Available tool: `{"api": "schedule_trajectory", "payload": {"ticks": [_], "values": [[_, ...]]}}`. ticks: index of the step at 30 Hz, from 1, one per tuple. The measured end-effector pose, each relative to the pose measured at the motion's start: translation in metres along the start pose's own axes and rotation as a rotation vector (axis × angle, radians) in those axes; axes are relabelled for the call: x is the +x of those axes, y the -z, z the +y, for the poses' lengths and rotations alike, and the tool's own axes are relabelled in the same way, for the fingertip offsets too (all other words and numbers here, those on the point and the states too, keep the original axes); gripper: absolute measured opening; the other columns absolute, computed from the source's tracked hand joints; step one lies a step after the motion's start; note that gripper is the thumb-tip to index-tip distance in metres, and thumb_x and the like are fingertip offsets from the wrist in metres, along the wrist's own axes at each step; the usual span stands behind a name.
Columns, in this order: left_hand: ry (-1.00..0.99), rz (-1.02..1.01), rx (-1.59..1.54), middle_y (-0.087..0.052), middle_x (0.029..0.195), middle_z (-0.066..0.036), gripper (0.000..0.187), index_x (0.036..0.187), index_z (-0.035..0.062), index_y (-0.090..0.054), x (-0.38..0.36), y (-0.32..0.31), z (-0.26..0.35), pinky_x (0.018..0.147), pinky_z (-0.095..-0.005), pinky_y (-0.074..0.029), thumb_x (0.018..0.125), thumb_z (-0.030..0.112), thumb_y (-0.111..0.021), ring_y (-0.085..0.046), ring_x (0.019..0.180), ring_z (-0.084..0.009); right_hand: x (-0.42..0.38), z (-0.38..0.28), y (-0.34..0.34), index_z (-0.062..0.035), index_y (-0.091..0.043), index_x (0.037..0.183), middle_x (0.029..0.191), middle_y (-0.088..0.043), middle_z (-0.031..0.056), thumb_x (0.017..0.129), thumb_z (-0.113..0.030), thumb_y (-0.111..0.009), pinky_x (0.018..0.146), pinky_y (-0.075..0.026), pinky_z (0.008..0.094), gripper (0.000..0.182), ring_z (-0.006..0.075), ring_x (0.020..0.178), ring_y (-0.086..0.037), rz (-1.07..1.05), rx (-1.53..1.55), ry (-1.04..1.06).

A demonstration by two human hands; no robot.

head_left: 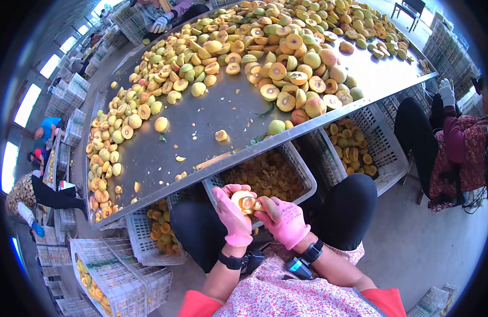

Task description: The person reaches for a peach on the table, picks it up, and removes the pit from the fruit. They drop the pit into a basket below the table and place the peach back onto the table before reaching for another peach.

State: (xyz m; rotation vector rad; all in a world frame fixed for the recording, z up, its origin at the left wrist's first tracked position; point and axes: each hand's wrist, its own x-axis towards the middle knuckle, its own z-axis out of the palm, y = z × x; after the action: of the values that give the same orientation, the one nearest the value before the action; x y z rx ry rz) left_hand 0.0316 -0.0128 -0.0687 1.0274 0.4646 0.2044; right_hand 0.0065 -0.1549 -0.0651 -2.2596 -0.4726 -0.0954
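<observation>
Both hands wear pink gloves and meet above a white crate (312, 185) of orange fruit pieces. My left hand (234, 216) is closed around a halved yellow fruit (243, 201), its cut face up. My right hand (282, 217) is closed at the fruit's right side, its fingers pinching a small object that is too hidden to name. Beyond the hands, the metal table (201, 127) carries a large heap of whole and halved fruit (223, 47).
A crate of halved fruit (381, 142) stands under the table at the right, another (154, 253) at the left. Stacked crates (117, 274) are at the lower left. Co-workers sit at the right (461, 153) and across the table (162, 21); one bends at the left (27, 198).
</observation>
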Motion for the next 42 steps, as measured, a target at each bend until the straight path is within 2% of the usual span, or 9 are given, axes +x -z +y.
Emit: {"api": "schedule_trajectory", "payload": {"ticks": [7,12,16,19,23,25,33,37,42], "values": [[0.204,-0.049,-0.023,-0.069,0.088,-0.014,0.063,0.096,0.0082,-0.058,-0.006,0.015,0.023,0.056,-0.0351,-0.058,0.102,0.068,-0.039,-0.070,0.068,-0.0254,-0.001,0.011,0.009,-0.0063,-0.057,0.125,0.104,-0.069,0.0196,0.096,-0.026,-0.068,0.072,-0.055,0.0448,0.037,0.0383,0.089,-0.070,0.284,0.149,-0.259],[0.231,-0.195,-0.091,-0.069,0.090,-0.016,0.072,0.097,0.0067,-0.059,-0.006,0.025,0.063,0.060,-0.0381,-0.060,0.100,0.073,-0.032,-0.071,0.075,-0.0286,-0.020,0.055,-0.023,-0.0020,-0.034,0.148,0.111,-0.070,0.0254,0.093,-0.032,-0.068,0.082,-0.055,0.0493,0.071,0.0425,0.099,-0.069,-0.516,-0.207,-0.564],[-0.023,-0.040,-0.010,-0.069,0.084,-0.014,0.071,0.093,0.0082,-0.061,-0.012,0.067,0.121,0.055,-0.0373,-0.057,0.101,0.072,-0.031,-0.071,0.070,-0.0269,-0.018,0.046,-0.026,-0.0064,-0.035,0.147,0.103,-0.072,0.0228,0.096,-0.032,-0.063,0.075,-0.054,0.0529,0.063,0.0429,0.092,-0.070,-0.153,-0.049,-0.439],[-0.211,0.262,0.214,-0.070,0.085,-0.012,0.071,0.092,0.0068,-0.064,-0.015,0.137,0.162,0.064,-0.0368,-0.058,0.104,0.067,-0.028,-0.070,0.070,-0.0234,-0.021,0.066,-0.032,-0.0049,-0.038,0.147,0.104,-0.072,0.0237,0.095,-0.038,-0.063,0.078,-0.054,0.0527,0.067,0.0420,0.094,-0.070,-0.490,-0.193,-0.575],[-0.662,0.298,1.443,-0.072,0.102,-0.016,0.050,0.103,-0.0019,-0.068,0.001,0.247,0.190,0.089,-0.0403,-0.050,0.108,0.041,-0.043,-0.066,0.096,-0.0300,-0.019,0.061,-0.036,-0.0022,-0.050,0.131,0.100,-0.073,0.0234,0.094,-0.041,-0.063,0.085,-0.053,0.0511,0.055,0.0417,0.098,-0.069,-0.673,-0.296,-0.518],[-0.434,0.435,1.071,-0.071,0.103,-0.016,0.040,0.108,-0.0016,-0.067,0.026,0.261,0.212,0.089,-0.0400,-0.050,0.107,0.034,-0.049,-0.067,0.094,-0.0296,-0.008,0.052,-0.033,-0.0025,-0.053,0.128,0.104,-0.072,0.0236,0.094,-0.043,-0.062,0.087,-0.053,0.0499,0.054,0.0411,0.101,-0.069,-0.675,-0.273,-0.563],[-0.400,0.269,1.108,-0.070,0.108,-0.009,0.037,0.127,0.0013,-0.062,0.251,0.234,0.262,0.064,-0.0306,-0.053,0.096,0.021,-0.066,-0.065,0.080,-0.0162,0.002,0.070,-0.053,-0.0060,-0.063,0.119,0.113,-0.070,0.0244,0.084,-0.055,-0.066,0.094,-0.051,0.0493,0.060,0.0431,0.111,-0.065,-0.769,-0.319,-0.766],[-0.568,0.335,1.558,-0.061,0.137,-0.021,0.050,0.139,0.0065,-0.056,0.396,0.238,0.254,0.111,-0.0428,-0.044,0.092,0.019,-0.066,-0.057,0.128,-0.0369,-0.022,0.102,-0.069,-0.0074,-0.065,0.120,0.111,-0.071,0.0230,0.099,-0.051,-0.053,0.087,-0.055,0.0482,0.050,0.0393,0.103,-0.069,-0.724,-0.402,-0.553],[-0.328,0.479,1.524,-0.057,0.140,-0.023,0.060,0.137,0.0044,-0.059,0.420,0.179,0.246,0.109,-0.0430,-0.046,0.083,0.026,-0.077,-0.058,0.128,-0.0368,-0.040,0.137,-0.083,-0.0074,-0.062,0.123,0.097,-0.073,0.0190,0.097,-0.043,-0.059,0.072,-0.057,0.0478,0.045,0.0378,0.085,-0.071,-0.711,-0.434,-0.473]]}}
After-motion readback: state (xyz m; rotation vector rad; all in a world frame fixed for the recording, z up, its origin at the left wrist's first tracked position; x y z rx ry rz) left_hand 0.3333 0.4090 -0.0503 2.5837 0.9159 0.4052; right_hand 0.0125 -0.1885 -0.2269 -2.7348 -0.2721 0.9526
